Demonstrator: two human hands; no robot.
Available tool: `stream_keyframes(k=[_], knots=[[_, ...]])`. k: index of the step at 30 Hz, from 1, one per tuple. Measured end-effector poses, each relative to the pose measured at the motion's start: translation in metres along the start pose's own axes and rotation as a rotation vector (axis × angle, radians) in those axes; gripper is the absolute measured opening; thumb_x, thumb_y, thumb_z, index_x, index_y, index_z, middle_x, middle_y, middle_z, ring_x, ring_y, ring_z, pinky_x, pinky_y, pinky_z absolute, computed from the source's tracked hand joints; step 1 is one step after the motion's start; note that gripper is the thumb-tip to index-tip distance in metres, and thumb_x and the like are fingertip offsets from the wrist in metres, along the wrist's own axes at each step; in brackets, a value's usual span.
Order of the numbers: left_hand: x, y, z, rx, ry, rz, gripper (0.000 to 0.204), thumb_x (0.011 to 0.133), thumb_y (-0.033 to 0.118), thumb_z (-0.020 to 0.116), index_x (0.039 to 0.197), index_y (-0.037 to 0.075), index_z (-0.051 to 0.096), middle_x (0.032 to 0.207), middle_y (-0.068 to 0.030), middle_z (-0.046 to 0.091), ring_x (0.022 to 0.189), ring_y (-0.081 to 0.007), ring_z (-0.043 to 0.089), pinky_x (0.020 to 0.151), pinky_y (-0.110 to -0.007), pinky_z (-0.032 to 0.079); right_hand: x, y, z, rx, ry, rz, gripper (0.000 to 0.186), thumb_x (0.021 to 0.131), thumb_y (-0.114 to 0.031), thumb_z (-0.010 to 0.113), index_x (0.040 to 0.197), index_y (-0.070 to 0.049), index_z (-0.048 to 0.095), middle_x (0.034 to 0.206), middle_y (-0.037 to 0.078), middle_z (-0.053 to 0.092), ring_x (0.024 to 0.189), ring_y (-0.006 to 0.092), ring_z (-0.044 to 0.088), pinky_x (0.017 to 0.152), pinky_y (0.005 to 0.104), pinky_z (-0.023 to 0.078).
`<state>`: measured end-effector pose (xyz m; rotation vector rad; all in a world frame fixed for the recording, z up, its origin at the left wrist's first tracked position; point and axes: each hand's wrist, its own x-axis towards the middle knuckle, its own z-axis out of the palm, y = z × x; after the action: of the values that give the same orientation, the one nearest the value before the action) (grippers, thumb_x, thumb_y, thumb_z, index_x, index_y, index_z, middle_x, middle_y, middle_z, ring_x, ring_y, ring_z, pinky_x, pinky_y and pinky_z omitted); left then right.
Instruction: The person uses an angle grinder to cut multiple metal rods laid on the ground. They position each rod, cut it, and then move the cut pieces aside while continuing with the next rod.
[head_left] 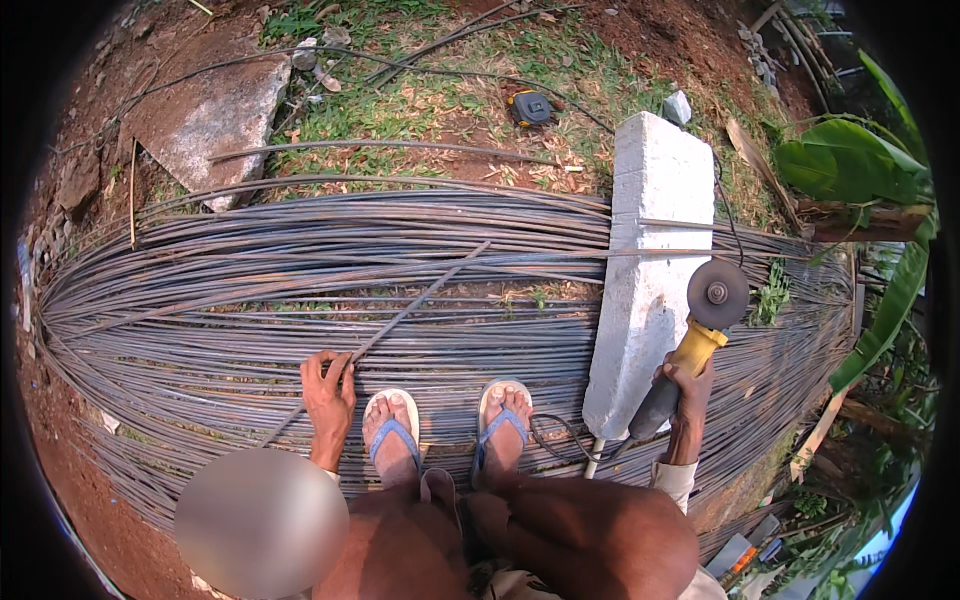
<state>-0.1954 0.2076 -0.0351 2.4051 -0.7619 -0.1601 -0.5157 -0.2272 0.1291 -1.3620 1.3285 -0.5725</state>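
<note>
My left hand (328, 395) grips a short steel bar (420, 300) slanting over the bed of long, rusty rebar (300, 225). My right hand (688, 400) is closed on the body of a yellow and black angle grinder (700, 348), whose dark disc (716, 295) faces up beside a long white block (650, 175). Rods lie across that block, and a dark cord (550, 440) runs from the grinder. My sandalled feet (447, 432) stand on the rebar between my hands.
A tape measure (533, 107) lies on grass beyond the rebar. A broken concrete slab (200, 130) is at upper left. Banana leaves (835, 160) and plants line the right. Loose bars and cables cross the ground at the top. Red soil (70, 440) borders the left.
</note>
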Motion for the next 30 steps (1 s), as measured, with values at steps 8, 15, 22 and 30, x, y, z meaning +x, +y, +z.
stream_keyframes(k=[8,15,22,30], knots=[[0.031,0.092,0.0,-0.486,-0.169,0.018,0.018,0.09,-0.001,0.082,0.107,0.0,0.076,0.098,-0.0124,0.074,0.085,-0.0242,0.072,0.077,-0.037,0.057,-0.005,0.0,0.022,0.213,-0.008,0.092,0.046,0.08,-0.005,0.075,0.12,0.0,0.055,0.094,0.013,0.069,0.069,0.0254,0.072,0.062,0.039,0.063],[0.045,0.248,0.037,-0.977,-0.893,0.221,0.045,0.094,0.024,0.085,0.131,0.003,0.07,0.118,-0.0145,0.077,0.102,-0.0262,0.075,0.091,-0.039,0.06,0.003,0.005,0.044,0.545,0.151,0.12,0.026,0.092,-0.013,0.074,0.111,-0.001,0.063,0.096,0.01,0.07,0.083,0.0239,0.071,0.075,0.0426,0.064],[0.042,0.289,0.051,-0.809,-0.958,0.039,0.045,0.095,0.027,0.082,0.13,0.001,0.071,0.121,-0.0227,0.078,0.117,-0.0372,0.076,0.1,-0.045,0.06,-0.003,0.01,0.052,0.611,0.257,0.067,0.023,0.092,-0.018,0.074,0.107,-0.003,0.065,0.096,0.008,0.07,0.087,0.0238,0.07,0.079,0.0427,0.063],[0.042,0.277,0.068,-0.883,-1.096,-0.043,0.048,0.1,0.031,0.08,0.132,-0.003,0.073,0.122,-0.0228,0.079,0.116,-0.0346,0.077,0.1,-0.042,0.06,-0.009,0.018,0.057,0.615,0.262,0.0,0.027,0.092,-0.017,0.074,0.113,-0.003,0.065,0.098,0.007,0.069,0.09,0.0239,0.07,0.082,0.0436,0.063]])
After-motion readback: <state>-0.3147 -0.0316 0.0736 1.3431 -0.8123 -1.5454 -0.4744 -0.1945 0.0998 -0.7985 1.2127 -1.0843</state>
